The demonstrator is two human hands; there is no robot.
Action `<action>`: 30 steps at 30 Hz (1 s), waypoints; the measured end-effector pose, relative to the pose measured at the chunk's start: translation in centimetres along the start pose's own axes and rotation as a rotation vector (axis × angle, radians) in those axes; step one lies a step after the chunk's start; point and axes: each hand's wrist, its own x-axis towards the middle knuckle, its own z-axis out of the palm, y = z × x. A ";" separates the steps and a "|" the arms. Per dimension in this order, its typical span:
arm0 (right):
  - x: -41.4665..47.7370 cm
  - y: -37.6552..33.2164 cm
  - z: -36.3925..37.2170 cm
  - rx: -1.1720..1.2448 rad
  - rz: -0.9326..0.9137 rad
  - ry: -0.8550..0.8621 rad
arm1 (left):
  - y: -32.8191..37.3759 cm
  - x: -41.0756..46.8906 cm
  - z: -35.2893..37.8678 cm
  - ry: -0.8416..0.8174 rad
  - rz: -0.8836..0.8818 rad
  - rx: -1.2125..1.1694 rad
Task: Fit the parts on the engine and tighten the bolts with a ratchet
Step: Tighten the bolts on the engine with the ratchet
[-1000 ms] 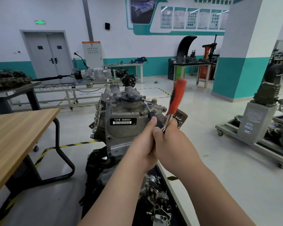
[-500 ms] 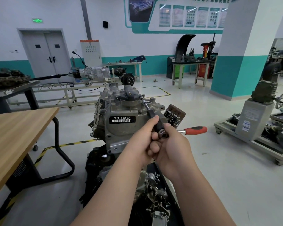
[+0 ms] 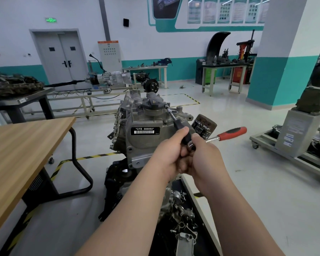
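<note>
Now left hand point(image 3: 166, 156) grips the extension point(image 3: 179, 127), right hand point(image 3: 207, 160) wraps the ratchet point(image 3: 229, 134) head; extension slants up-left into the engine point(image 3: 146, 117), handle pointing right.

One wide-angle camera, worn on the person's head, looks forward and a little down across a workshop. It sits close to the work: both forearms run in from the bottom edge to the left hand point(image 3: 171, 156) and right hand point(image 3: 207, 159), which meet on the ratchet point(image 3: 231, 133) at mid-frame. The engine point(image 3: 146, 115) stands just beyond them. The bench point(image 3: 17, 148) runs off the left edge; a pillar point(image 3: 284, 52) and far wall point(image 3: 137, 43) lie well back.
</note>
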 end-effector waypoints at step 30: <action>-0.4 0.0 1.2 -0.511 -0.227 -0.031 | 0.1 0.2 -1.3 -0.089 -0.027 -0.199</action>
